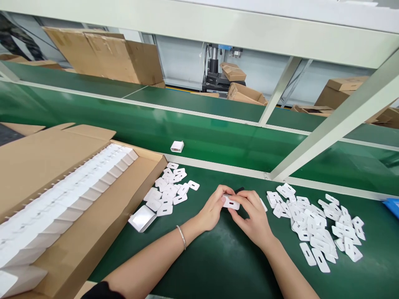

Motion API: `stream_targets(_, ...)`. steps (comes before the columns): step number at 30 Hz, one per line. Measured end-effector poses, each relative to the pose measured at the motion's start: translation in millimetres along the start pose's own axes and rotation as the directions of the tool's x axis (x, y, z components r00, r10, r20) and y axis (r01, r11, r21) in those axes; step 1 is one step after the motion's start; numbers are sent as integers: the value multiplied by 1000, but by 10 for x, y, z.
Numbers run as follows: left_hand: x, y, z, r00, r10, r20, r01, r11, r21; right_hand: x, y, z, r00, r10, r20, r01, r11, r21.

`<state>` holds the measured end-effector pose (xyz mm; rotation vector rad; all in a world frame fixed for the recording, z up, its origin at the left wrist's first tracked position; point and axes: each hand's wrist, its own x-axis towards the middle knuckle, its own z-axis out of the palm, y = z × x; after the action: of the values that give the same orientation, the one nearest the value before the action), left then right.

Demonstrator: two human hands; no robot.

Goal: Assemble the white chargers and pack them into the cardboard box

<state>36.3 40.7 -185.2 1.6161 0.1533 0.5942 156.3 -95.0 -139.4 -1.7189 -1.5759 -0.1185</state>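
A: Grip?
B: Both hands closed on one white part (231, 202). The left hand (214, 209) pinches its left end and the right hand (254, 218) its right, just above the green table (218, 257).
A: Containers?
B: Near left of the grip: small white sleeve (142, 218), can't see inside. Further left: open carton (93, 232), white blocks (71, 195) packed in rows. Loose on the table: left tab pile (170, 189), right tab pile (314, 226).
A: Pose?
B: Forearms converge from below, fingers curled inward, thumbs on top.

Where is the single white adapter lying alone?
Head view, left of centre: the adapter lies on the green belt, beyond the cardboard box's far corner and the left pile of white tabs.
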Motion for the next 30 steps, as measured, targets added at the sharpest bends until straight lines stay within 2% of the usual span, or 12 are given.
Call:
stream_targets(4,1,-6,-3,1000,-6,0,6,999,33,-13,18,3,997,63,39,-65,997,42)
stream_targets(7,0,-20,7,1000,4,0,-4,1000,22,-25,68,14,980,187,72,-196,969,151)
stream_targets(9,-5,-33,20,998,67,-3,-67,998,-4,-32,109,29,947,304,105,-321,916,240)
stream_targets(11,-14,-44,34,989,148,-9,-148,989,-5,-43,138,57,895,398,199,-444,836,322)
stream_targets(13,-25,-47,44,982,189,-10,-189,982,-6,-55,145,95,849,431,304,-524,754,396)
stream_targets(14,-30,-45,45,981,194,-10,-194,981,-7,-60,140,116,839,432,330,-541,726,425)
stream_targets(16,-34,-37,40,980,201,-5,-201,979,13,-64,123,153,849,429,309,-529,710,466)
stream_targets(21,8,-25,-5,983,183,2,-180,964,193,-59,116,192,876,443,193,-481,760,437)
stream_targets(25,60,-21,-19,991,121,52,-129,975,179,-77,163,215,862,486,141,-495,753,433)
stream_targets(30,79,-20,0,993,114,31,-118,977,178,-81,193,267,856,498,136,-499,729,470)
